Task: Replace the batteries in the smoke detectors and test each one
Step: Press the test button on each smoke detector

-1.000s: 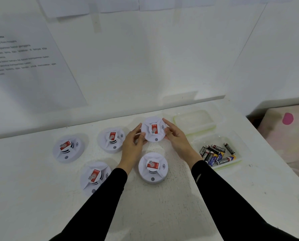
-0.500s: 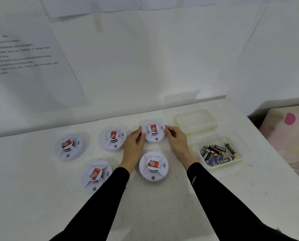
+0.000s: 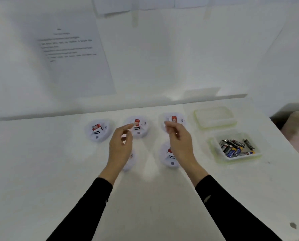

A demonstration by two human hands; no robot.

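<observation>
Several white round smoke detectors with red labels lie on the white table [image 3: 145, 206]. The back row holds a left detector [image 3: 98, 130], a middle detector [image 3: 139, 126] and a right detector [image 3: 175, 120]. The front right detector [image 3: 168, 157] is partly hidden by my right hand [image 3: 180, 145]. Only the edge of the front left detector [image 3: 130, 161] shows past my left hand [image 3: 120, 147]. Both hands hover above the detectors with fingers loosely spread, holding nothing. A clear tray [image 3: 256, 154] of batteries [image 3: 235, 147] sits at the right.
The tray's clear lid [image 3: 215, 117] lies behind it near the wall. A printed sheet [image 3: 70, 49] is taped to the white wall. The table's right edge drops off beside the battery tray. The image is motion-blurred.
Both hands let go of the back right detector, which now lies on the table, and pulled back toward me. The camera view shifted to the left.
</observation>
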